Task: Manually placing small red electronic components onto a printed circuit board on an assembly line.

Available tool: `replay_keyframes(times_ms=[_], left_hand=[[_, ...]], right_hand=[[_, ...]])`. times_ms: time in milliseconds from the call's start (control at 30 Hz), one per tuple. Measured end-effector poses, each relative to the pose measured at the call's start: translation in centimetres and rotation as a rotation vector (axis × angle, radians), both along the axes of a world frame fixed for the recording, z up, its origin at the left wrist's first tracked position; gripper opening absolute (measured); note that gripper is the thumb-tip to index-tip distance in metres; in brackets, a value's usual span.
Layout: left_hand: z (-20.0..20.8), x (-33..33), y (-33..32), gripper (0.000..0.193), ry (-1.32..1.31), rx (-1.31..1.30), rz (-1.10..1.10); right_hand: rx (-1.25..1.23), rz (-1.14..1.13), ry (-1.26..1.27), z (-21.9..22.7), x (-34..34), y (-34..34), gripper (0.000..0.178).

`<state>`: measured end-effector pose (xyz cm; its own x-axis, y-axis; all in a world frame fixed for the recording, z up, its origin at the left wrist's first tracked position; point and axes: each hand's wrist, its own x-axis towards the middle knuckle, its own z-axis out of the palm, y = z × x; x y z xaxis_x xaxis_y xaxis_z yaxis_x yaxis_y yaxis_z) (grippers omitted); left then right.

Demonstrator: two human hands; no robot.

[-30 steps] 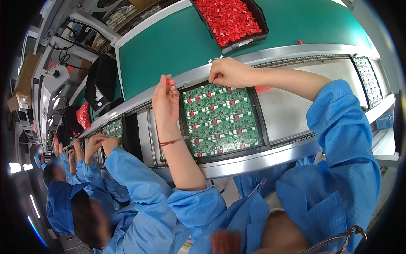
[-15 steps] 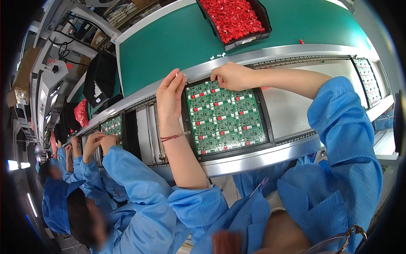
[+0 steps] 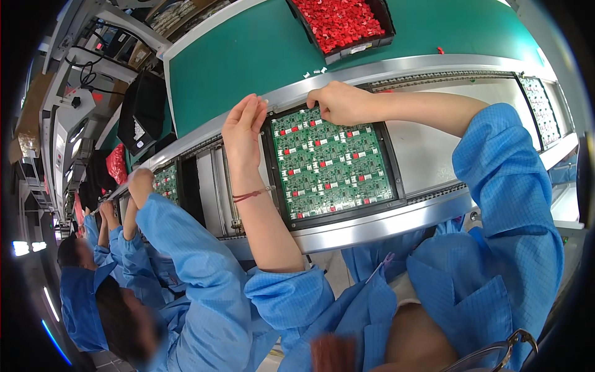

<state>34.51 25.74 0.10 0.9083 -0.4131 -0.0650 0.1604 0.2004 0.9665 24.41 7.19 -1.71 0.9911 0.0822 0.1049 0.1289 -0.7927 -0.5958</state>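
A green circuit board panel (image 3: 328, 162) lies in a black frame (image 3: 287, 204) on the conveyor before me. It carries several red and white connectors. My left hand (image 3: 243, 133) is raised at the panel's left edge, its fingers pinched together with a small white connector (image 3: 265, 101) at their tips. My right hand (image 3: 343, 103) reaches across from the right and rests over the panel's far edge. Its fingers are curled and pressed down near the far left corner, and whatever they grip there is hidden.
On the green bench (image 3: 248, 59) beyond the conveyor stands a black bin (image 3: 361, 48) full of red connectors. Several loose white connectors (image 3: 316, 72) lie near the metal rail. A co-worker (image 3: 111, 310) in blue sits to my left at another panel (image 3: 166, 183). A further panel (image 3: 538, 111) is far right.
The view has shifted slightly, and both hands keep nearly the same places over the panel. The co-worker's hand to my left has lifted away from that panel.
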Motion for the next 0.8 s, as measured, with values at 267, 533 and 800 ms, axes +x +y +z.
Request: replay_keyframes(times_ms=[267, 533, 800], left_hand=[[-0.1, 0.0, 0.1, 0.024, -0.093, 0.117, -0.039], [0.0, -0.4, 1.4, 0.016, -0.246, 0.432, -0.172], [-0.1, -1.5, 0.9, 0.013, -0.853, 0.797, -0.377]], right_hand=[[0.021, -0.007, -0.01, -0.8, 0.4, -0.2, 0.025], [-0.096, 0.011, -0.072, 0.0, -0.8, 1.2, 0.025], [-0.361, 0.073, -0.145, -1.4, -1.6, 1.0, 0.024]])
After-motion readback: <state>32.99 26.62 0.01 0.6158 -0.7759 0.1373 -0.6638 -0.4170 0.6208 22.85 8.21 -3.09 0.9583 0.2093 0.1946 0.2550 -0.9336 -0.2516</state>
